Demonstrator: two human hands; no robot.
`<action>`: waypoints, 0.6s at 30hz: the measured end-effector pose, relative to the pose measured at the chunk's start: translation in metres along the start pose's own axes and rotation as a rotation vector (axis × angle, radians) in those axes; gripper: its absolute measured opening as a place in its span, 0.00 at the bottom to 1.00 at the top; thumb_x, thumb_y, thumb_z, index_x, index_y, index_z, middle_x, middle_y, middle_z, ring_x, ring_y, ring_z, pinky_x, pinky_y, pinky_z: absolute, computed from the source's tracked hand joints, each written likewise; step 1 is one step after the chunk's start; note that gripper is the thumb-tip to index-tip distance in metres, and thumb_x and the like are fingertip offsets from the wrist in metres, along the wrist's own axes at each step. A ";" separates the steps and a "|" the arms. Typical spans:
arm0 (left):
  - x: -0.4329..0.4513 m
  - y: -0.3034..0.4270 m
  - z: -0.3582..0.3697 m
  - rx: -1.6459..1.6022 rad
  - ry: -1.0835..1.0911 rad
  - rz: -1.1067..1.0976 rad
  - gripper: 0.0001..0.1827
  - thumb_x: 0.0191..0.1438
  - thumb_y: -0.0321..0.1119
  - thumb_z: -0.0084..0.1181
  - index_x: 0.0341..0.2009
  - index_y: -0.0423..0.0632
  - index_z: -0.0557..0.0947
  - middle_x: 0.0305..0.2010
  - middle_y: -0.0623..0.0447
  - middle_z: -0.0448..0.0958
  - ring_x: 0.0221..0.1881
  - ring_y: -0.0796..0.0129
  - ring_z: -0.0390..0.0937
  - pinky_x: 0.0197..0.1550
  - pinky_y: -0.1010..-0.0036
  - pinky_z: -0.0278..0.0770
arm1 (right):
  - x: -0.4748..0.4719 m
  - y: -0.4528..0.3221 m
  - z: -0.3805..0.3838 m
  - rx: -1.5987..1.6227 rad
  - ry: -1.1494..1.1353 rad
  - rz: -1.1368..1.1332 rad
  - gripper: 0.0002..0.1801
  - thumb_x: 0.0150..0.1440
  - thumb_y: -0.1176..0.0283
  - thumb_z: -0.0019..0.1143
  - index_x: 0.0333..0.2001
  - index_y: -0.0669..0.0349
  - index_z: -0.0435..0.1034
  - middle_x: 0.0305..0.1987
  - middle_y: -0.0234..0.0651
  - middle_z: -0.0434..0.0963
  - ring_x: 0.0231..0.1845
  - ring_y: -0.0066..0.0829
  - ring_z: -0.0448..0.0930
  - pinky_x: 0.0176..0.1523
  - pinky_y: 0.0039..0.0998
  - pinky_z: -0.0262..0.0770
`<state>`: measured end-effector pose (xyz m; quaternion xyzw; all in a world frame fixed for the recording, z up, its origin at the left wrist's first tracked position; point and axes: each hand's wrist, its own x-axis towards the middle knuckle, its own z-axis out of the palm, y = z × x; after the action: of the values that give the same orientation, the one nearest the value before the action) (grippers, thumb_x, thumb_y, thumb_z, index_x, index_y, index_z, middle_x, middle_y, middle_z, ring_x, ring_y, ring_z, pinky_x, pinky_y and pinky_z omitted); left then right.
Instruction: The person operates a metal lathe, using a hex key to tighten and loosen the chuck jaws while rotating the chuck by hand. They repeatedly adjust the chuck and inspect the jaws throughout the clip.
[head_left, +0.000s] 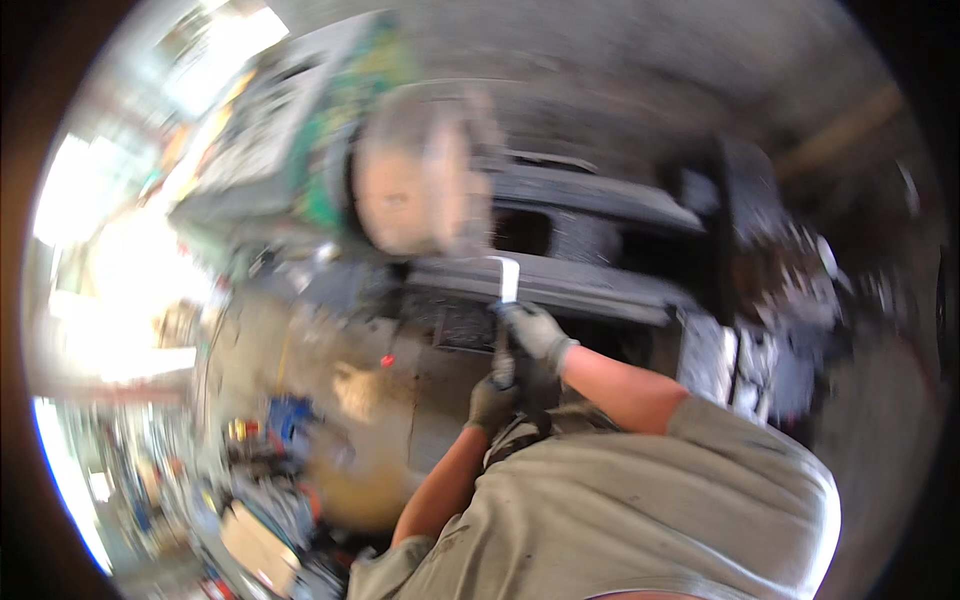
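Both hands wear pale work gloves. My right hand (538, 334) grips the upper part of a long-handled tool with a bent, shiny metal end (509, 279); its exact kind cannot be told. Below it, nearer my body, my left hand (493, 401) is closed around the tool's lower end. The bent end points away from me, beside the near rail of a lathe-like machine bed (585, 289). Just beyond that end is a large, blurred round metal part (420, 176) at the machine's headstock.
A green machine housing (322, 150) stands at the upper left. To the right, blurred machine parts (780, 277) stand at the bed's end. Blue and brass-coloured items (289, 424) and a flat tan board (257, 547) lie at the lower left.
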<state>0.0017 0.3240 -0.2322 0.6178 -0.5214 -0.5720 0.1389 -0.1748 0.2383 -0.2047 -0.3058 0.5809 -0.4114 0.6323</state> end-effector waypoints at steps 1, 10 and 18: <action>0.000 -0.014 0.002 0.056 0.020 0.007 0.14 0.59 0.38 0.69 0.44 0.42 0.90 0.39 0.49 0.90 0.39 0.67 0.85 0.45 0.64 0.82 | -0.011 0.013 -0.002 -0.055 -0.019 -0.122 0.24 0.73 0.52 0.57 0.55 0.63 0.80 0.47 0.36 0.85 0.47 0.28 0.80 0.57 0.35 0.78; -0.017 -0.076 0.007 0.128 -0.172 0.172 0.15 0.61 0.41 0.72 0.46 0.44 0.90 0.36 0.52 0.90 0.39 0.69 0.87 0.42 0.68 0.83 | -0.071 0.055 -0.025 0.057 -0.315 -0.025 0.11 0.72 0.64 0.62 0.53 0.57 0.78 0.44 0.27 0.84 0.46 0.20 0.80 0.54 0.30 0.79; 0.006 -0.016 0.012 0.631 -0.406 0.362 0.30 0.61 0.46 0.73 0.61 0.44 0.80 0.50 0.39 0.86 0.52 0.49 0.86 0.54 0.61 0.83 | -0.123 0.026 -0.079 -0.115 0.185 -0.185 0.14 0.67 0.65 0.64 0.51 0.59 0.75 0.34 0.39 0.84 0.37 0.31 0.86 0.43 0.36 0.83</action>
<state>-0.0023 0.3314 -0.2512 0.4030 -0.7882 -0.4606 -0.0647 -0.2471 0.3651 -0.1788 -0.3542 0.6287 -0.4604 0.5169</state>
